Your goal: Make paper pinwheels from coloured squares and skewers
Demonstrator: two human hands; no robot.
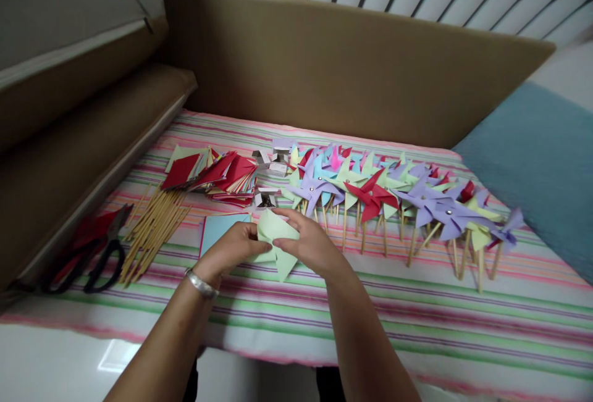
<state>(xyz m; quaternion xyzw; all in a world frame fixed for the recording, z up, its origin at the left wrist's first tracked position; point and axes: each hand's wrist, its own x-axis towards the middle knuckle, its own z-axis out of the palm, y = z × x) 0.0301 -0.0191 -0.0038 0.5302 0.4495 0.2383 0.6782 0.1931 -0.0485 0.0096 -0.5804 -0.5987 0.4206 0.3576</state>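
Both my hands meet over a light green paper square (pixel 274 235) whose corners are being folded inward. My left hand (pixel 231 249), with a silver bracelet on the wrist, pinches the paper's left side. On the right side, my right hand (pixel 308 241) presses its fingers onto the folded corners. The paper hovers just above the striped cloth (pixel 417 309). A blue paper square (pixel 217 229) lies flat under my left hand. Right behind my hands stands a small open box of pins (pixel 265 198).
A long row of finished paper pinwheels on sticks (pixel 393 201) covers the cloth at right. A stack of coloured paper squares (pixel 213 176) and a bundle of wooden sticks (pixel 152 232) lie at left, with black-handled scissors (pixel 88 254) beyond. Brown cushions border the left and back.
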